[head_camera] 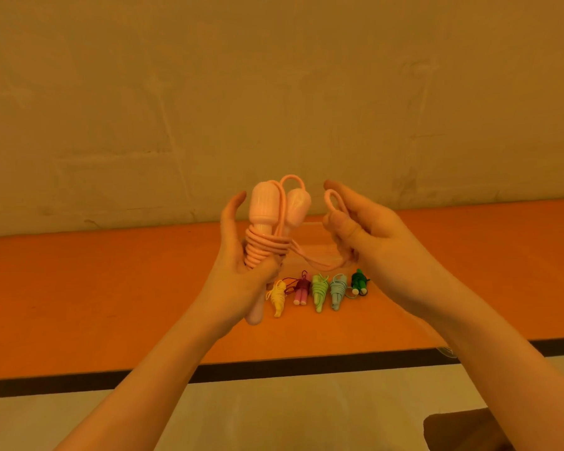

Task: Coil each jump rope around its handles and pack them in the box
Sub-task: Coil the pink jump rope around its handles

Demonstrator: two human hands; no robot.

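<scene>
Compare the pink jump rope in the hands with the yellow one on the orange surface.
The pink plastic jump rope is held up, part-coiled, its loose end in the right hand; the small yellow jump rope lies on the orange surface, already bundled. Pink looks far larger, being nearer. Both have cord wound round paired handles.

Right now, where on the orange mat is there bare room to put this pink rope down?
Bare orange mat lies left of the yellow bundle and right of the dark green bundle. The row of five bundles between them is crowded.

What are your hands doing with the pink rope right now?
Left hand grips pink rope handles, partly coiled. Right hand pinches loose loop. Five coiled ropes wait on the orange table. Nothing blocking.
</scene>
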